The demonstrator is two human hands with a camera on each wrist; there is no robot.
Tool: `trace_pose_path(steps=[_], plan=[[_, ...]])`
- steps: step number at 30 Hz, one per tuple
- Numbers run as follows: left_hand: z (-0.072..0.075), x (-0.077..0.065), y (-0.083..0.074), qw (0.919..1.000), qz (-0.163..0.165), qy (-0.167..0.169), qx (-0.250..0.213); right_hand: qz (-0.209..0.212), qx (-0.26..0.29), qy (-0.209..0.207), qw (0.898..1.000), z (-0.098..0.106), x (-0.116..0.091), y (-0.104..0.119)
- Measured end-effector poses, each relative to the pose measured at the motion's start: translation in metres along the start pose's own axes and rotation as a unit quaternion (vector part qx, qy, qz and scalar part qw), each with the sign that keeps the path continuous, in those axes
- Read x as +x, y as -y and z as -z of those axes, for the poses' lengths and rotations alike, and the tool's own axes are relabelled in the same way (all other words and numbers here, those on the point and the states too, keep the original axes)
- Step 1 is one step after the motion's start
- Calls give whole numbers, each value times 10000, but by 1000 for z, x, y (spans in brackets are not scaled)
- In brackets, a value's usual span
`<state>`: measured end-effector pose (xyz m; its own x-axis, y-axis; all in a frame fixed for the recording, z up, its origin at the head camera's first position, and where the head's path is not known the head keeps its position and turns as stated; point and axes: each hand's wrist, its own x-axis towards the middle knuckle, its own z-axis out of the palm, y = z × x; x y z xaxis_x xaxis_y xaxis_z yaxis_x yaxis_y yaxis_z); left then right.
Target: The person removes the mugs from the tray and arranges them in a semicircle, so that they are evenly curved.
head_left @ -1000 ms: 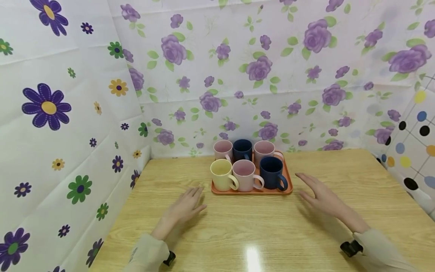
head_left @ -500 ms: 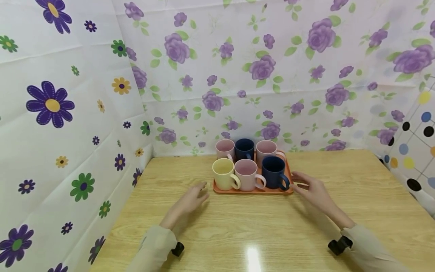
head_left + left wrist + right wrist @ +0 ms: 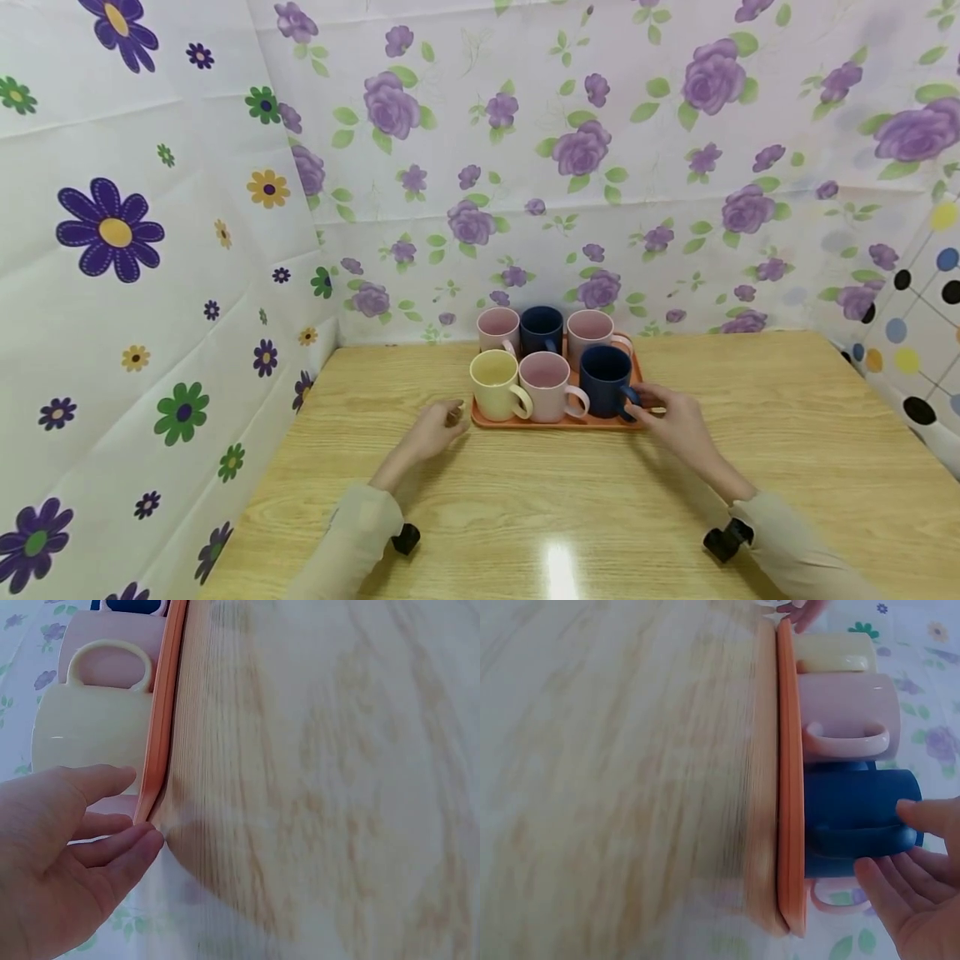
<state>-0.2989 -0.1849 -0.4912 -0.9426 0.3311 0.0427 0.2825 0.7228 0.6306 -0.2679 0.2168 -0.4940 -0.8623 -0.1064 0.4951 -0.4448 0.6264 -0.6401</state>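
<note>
An orange tray bears several mugs in two rows. The front row has a yellow mug, a pink mug and a dark blue mug. My right hand is at the front blue mug's handle; in the right wrist view the thumb and fingers lie on either side of that handle. My left hand is beside the tray's front left corner, its fingertips right at the rim and its fingers loosely bent. The yellow mug stands just beyond it.
Behind the front row stand a pink mug, another blue mug and a pink mug at the right. The wooden table meets a purple-rose curtain at the back. A flowered sheet borders the left side.
My right hand has moved left from beside the tray to the front blue mug's handle. The left hand has shifted slightly right, its fingers more bent. The mugs stay in place.
</note>
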Motion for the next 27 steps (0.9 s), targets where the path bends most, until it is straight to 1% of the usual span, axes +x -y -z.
trace_pose_path(steps=[5, 9, 11, 19, 22, 26, 27], plan=[[-2, 5, 1, 9994, -134, 148, -275, -122, -258, -7, 9996, -2, 2, 2], [-6, 8, 1, 9985, -231, 198, -454, -85, -351, -76, 9993, -4, 3, 3], [-7, 10, 1, 9984, -274, 172, -458, -45, -365, -148, 9992, -5, 2, 3], [-14, 15, 4, 9976, -363, -32, -595, 28, -442, -484, 9978, -10, -1, 1], [-17, 16, 3, 9967, -296, -153, -735, 47, -477, -567, 9972, -10, -2, 1], [-19, 18, 2, 9938, -103, -353, -1048, 103, -519, -657, 9964, -10, -2, 1], [-20, 18, 2, 9930, -108, -405, -1102, 119, -533, -683, 9962, -9, -2, 1]])
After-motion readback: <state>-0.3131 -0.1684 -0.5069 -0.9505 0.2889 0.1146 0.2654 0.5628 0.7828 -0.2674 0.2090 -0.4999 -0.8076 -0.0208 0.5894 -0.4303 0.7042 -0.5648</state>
